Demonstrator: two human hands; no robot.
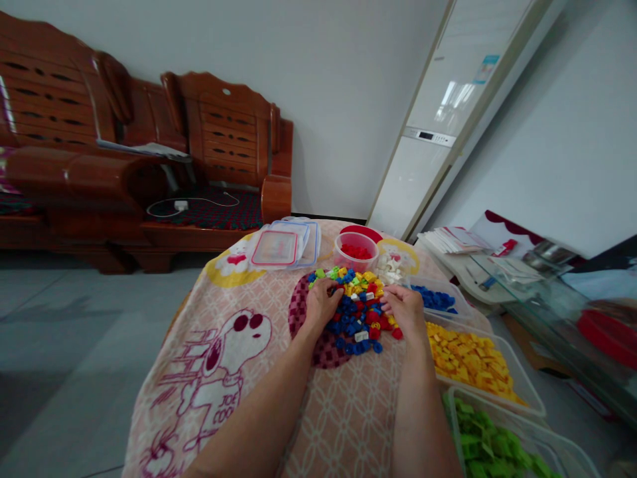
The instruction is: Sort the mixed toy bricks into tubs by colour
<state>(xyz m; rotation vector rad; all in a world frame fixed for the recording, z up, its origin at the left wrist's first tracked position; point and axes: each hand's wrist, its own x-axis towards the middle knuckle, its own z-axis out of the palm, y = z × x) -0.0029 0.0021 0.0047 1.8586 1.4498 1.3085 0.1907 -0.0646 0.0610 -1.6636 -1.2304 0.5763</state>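
Note:
A mixed pile of small toy bricks (pixel 355 312), blue, red, yellow, green and white, lies on the patterned tablecloth (pixel 348 411). At the pile's left edge is my left hand (pixel 322 302), fingers curled over the bricks; whatever its fingertips hold is too small to make out. My right hand (pixel 404 307) touches the pile's right side, thumb and fingers drawn close together, their contents unclear. Behind the pile stands a round tub of red bricks (pixel 355 251), with loose white bricks (pixel 391 269) beside it.
Along the right are clear boxes of blue bricks (pixel 434 300), yellow bricks (pixel 472 362) and green bricks (pixel 492 441). Flat plastic lids (pixel 276 247) lie at the table's back left. A glass table (pixel 537 299) stands beyond the boxes, and a wooden sofa (pixel 219 133) behind.

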